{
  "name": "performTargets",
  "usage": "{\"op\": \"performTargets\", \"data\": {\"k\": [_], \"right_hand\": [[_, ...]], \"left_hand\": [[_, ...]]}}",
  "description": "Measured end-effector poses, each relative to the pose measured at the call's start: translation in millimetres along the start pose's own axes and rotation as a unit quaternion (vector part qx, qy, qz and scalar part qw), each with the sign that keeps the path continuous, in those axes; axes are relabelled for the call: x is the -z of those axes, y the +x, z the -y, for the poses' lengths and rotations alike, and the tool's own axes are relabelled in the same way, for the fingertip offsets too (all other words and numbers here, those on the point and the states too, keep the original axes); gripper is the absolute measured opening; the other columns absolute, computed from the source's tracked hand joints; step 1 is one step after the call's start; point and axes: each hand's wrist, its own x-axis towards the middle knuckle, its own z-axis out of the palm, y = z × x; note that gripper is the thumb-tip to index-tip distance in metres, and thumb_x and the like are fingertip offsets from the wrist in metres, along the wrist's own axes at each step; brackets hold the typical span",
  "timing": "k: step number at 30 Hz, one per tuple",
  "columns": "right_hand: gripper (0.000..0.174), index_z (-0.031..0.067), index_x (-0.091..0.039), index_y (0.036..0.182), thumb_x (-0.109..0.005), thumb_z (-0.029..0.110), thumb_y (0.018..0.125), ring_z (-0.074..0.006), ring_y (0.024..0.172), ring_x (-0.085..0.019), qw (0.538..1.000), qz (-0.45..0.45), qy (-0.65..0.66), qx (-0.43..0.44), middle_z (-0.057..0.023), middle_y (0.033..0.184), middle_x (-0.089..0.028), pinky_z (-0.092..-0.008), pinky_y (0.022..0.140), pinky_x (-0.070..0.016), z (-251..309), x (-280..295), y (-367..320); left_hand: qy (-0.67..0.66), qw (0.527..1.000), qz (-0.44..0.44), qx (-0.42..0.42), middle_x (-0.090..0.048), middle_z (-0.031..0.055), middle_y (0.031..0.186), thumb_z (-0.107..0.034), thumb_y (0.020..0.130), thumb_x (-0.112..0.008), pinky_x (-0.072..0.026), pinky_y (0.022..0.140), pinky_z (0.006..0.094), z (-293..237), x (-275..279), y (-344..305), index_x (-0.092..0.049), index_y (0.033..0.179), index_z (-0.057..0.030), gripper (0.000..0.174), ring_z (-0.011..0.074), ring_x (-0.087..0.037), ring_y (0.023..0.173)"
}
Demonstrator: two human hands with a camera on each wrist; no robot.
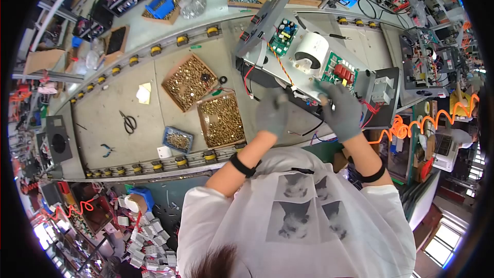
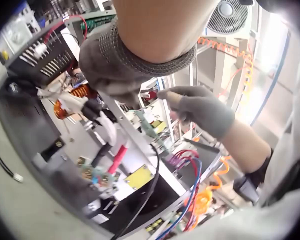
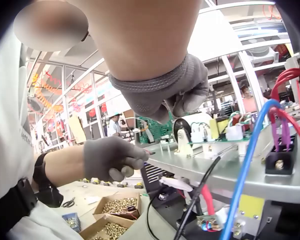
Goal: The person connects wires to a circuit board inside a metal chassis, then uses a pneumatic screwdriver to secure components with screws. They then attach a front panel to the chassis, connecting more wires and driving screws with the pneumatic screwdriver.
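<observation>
Both hands at near edge of tilted chassis [image 1: 263,30].
Chassis sits just ahead of me, long axis running far-left to near-right. My right hand [image 1: 342,109] is on its near edge beside the green board [image 1: 338,72]. My left hand [image 1: 272,114] is on the same edge, further left, equally close. Fingers of both are curled, tips together; can't tell what they pinch, if anything. Screw box [image 1: 221,120] lies left of them.

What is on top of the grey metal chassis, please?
Two green circuit boards and a white round spool. The grey-gloved left hand and right hand cover its near edge, so anything there is hidden.
</observation>
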Motion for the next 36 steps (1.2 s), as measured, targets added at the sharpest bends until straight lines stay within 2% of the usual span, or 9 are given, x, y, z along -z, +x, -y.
{"op": "performTargets", "data": {"k": [2, 4, 7, 11, 13, 17, 27, 34, 36], "right_hand": [[0.032, 0.0158, -0.057, 0.11, -0.061, 0.019, 0.079, -0.0289, 0.074, -0.06, 0.998, 0.015, 0.048, 0.038, -0.0093, 0.087, -0.057, -0.0386, 0.062, -0.0489, 8.3, -18.1, 1.2], [0.035, 0.0161, -0.056, 0.112, -0.061, 0.015, 0.077, -0.0288, 0.076, -0.06, 0.996, 0.03, 0.055, 0.059, -0.0093, 0.088, -0.057, -0.0379, 0.064, -0.0495, 21.0, -41.5, 19.7], [0.039, 0.0176, -0.056, 0.112, -0.061, 0.009, 0.074, -0.0287, 0.086, -0.06, 0.995, 0.06, 0.042, 0.07, -0.011, 0.098, -0.057, -0.0387, 0.069, -0.0503, 45.3, -81.9, 53.5], [0.038, 0.0152, -0.057, 0.11, -0.061, 0.007, 0.073, -0.028, 0.093, -0.058, 0.98, 0.16, 0.11, -0.051, -0.0108, 0.106, -0.055, -0.0384, 0.071, -0.05, 72.9, -95.7, 70.7], [0.033, 0.0101, -0.059, 0.105, -0.061, 0.006, 0.073, -0.026, 0.096, -0.057, 0.965, 0.049, 0.068, 0.249, -0.0079, 0.108, -0.056, -0.0364, 0.072, -0.05, 68.1, -93.3, 65.3], [0.025, 0.016, -0.062, 0.097, -0.061, 0.008, 0.073, -0.0217, 0.095, -0.057, 0.911, 0.135, 0.084, 0.381, -0.003, 0.102, -0.058, -0.0353, 0.072, -0.05, 65.1, -89.2, 43.5], [0.039, 0.017, -0.058, 0.111, -0.057, 0.005, 0.074, -0.0264, 0.076, -0.06, 0.941, -0.074, 0.287, 0.165, -0.0064, 0.087, -0.059, -0.0363, 0.061, -0.0496, 65.8, -67.3, 25.8], [0.042, 0.0146, -0.057, 0.113, -0.06, 0.007, 0.071, -0.0275, 0.07, -0.06, 0.932, -0.161, 0.222, 0.238, -0.0091, 0.09, -0.06, -0.0375, 0.057, -0.049, 49.5, -63.6, 24.6], [0.034, 0.0112, -0.057, 0.111, -0.059, 0.009, 0.078, -0.0287, 0.07, -0.06, 0.945, -0.161, 0.27, 0.088, -0.012, 0.089, -0.061, -0.038, 0.056, -0.0469, 40.0, -52.6, 26.5]], "left_hand": [[0.039, 0.997, -0.063, 0.009, -0.063, 0.0153, 0.098, -0.019, 0.08, -0.059, -0.048, 0.076, 0.037, 28.0, 6.5, 2.5, -0.048, 0.12, -0.002, 0.045, 0.0314, -0.062, 0.088], [0.091, 0.936, -0.327, -0.092, -0.061, 0.0157, 0.098, -0.021, 0.085, -0.054, -0.0464, 0.079, 0.0361, 40.9, 12.1, 8.2, -0.047, 0.119, -0.0012, 0.04, 0.0301, -0.06, 0.09], [0.006, 0.983, -0.182, -0.033, -0.057, 0.0218, 0.103, -0.028, 0.089, -0.05, -0.043, 0.08, 0.0392, 50.3, 16.9, 22.9, -0.048, 0.112, 0.0015, 0.037, 0.0329, -0.056, 0.09], [-0.212, 0.973, -0.037, 0.077, -0.055, 0.0033, 0.077, -0.027, 0.093, -0.045, -0.042, 0.057, 0.0259, 80.6, 5.2, 18.7, -0.054, 0.105, -0.0033, 0.028, 0.0114, -0.049, 0.063], [-0.188, 0.979, -0.039, 0.068, -0.055, 0.0024, 0.074, -0.027, 0.093, -0.047, -0.0401, 0.054, 0.0239, 29.0, 36.7, -9.2, -0.055, 0.102, -0.004, 0.026, 0.0091, -0.048, 0.061], [-0.21, 0.975, -0.051, 0.047, -0.057, 0.0038, 0.076, -0.025, 0.088, -0.058, -0.0417, 0.056, 0.0243, 16.2, 65.4, -33.0, -0.055, 0.102, -0.0016, 0.027, 0.0087, -0.05, 0.061], [-0.329, 0.935, -0.127, -0.041, -0.062, 0.0065, 0.088, -0.01, 0.082, -0.067, -0.0452, 0.064, 0.022, -15.5, 63.0, -15.0, -0.058, 0.106, 0.0023, 0.029, 0.0103, -0.056, 0.073], [-0.28, 0.954, -0.087, -0.068, -0.063, 0.0063, 0.093, -0.01, 0.087, -0.058, -0.0449, 0.078, 0.0261, -21.4, 63.6, -2.5, -0.058, 0.11, 0.0041, 0.027, 0.0122, -0.057, 0.088], [-0.257, 0.962, -0.032, -0.087, -0.062, 0.0121, 0.105, -0.007, 0.087, -0.052, -0.0459, 0.081, 0.0308, -18.8, 55.3, 16.3, -0.057, 0.112, 0.0019, 0.027, 0.0203, -0.059, 0.094]]}}
